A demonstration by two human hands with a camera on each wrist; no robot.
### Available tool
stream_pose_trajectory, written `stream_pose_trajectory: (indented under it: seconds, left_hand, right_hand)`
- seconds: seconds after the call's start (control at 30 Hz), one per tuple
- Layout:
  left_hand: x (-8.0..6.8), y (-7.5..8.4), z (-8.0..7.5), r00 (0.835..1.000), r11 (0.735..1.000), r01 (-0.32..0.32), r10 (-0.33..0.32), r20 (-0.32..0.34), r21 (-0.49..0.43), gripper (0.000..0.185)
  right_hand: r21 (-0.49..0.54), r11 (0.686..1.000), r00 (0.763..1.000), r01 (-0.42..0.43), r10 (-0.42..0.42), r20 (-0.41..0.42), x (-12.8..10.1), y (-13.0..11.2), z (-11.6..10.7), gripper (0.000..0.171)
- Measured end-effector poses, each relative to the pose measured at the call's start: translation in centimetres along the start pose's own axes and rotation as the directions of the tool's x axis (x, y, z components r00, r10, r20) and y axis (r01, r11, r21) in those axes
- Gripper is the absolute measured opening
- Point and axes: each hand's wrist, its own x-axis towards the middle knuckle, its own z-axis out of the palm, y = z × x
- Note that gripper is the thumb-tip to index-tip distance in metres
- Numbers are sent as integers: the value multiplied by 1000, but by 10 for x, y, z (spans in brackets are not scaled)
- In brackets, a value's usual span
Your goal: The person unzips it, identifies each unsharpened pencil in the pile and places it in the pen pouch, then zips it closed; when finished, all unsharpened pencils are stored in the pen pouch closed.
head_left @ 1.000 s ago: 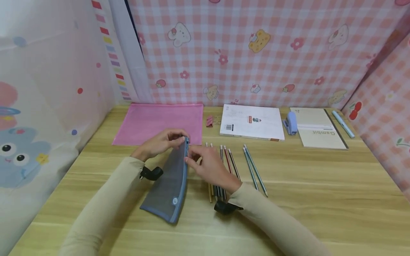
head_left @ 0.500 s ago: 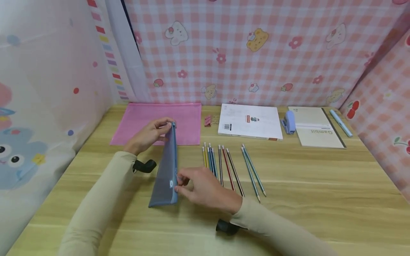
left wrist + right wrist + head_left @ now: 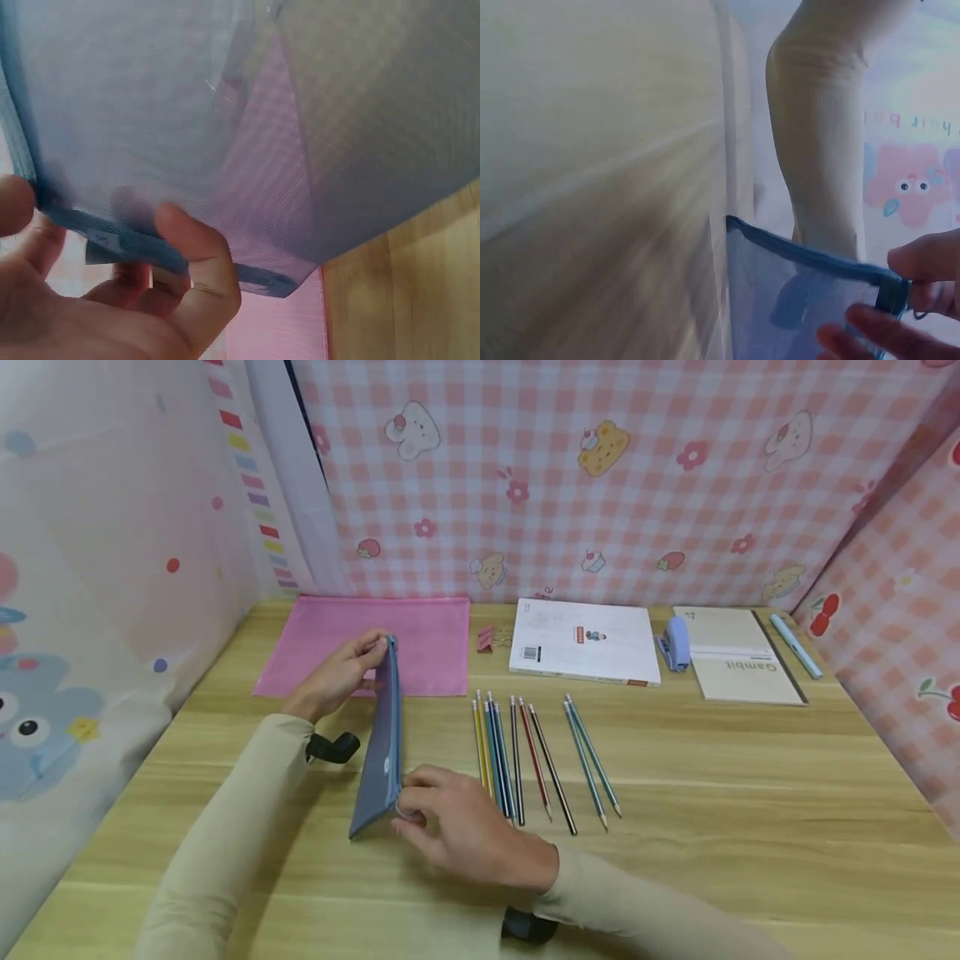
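Mesh pouch (image 3: 381, 735), nearer the left edge of the table (image 3: 675, 777): left hand (image 3: 337, 675) grips its far end, right hand (image 3: 465, 827) pinches the zip (image 3: 397, 710); zipping appears in hand, next requiring tautness.

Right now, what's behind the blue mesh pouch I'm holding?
Parts of the flat pink folder and wooden table lie behind the pouch; both show dimly through its mesh in the left wrist view. Finer detail there is veiled and too blurred to tell.

In the head view, the notebook (image 3: 731, 633) at three o'clock bears "Gambit"; the white book's (image 3: 555, 631) print is illegible.
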Motion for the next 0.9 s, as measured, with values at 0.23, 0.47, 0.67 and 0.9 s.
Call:
stream_pose_trajectory:
  seconds: [0.23, 0.47, 0.67, 0.9]
  left_hand:
    - [-2, 7, 10, 998, 994, 62, -63, 10, 85, 34]
    - [-11, 12, 13, 998, 995, 26, -31, 46, 94, 55]
    - [-22, 23, 21, 997, 971, -30, 13, 74, 237, 75]
    - [-49, 45, 46, 991, 654, -92, 132, 7, 751, 77]
  right_hand:
    - [74, 996, 996, 49, -43, -81, 5, 7, 1, 23]
    - [111, 993, 999, 40, -36, -40, 5, 11, -4, 18]
    - [121, 991, 999, 52, -53, 9, 8, 27, -16, 43]
    - [165, 986, 995, 14, -29, 91, 14, 44, -30, 43]
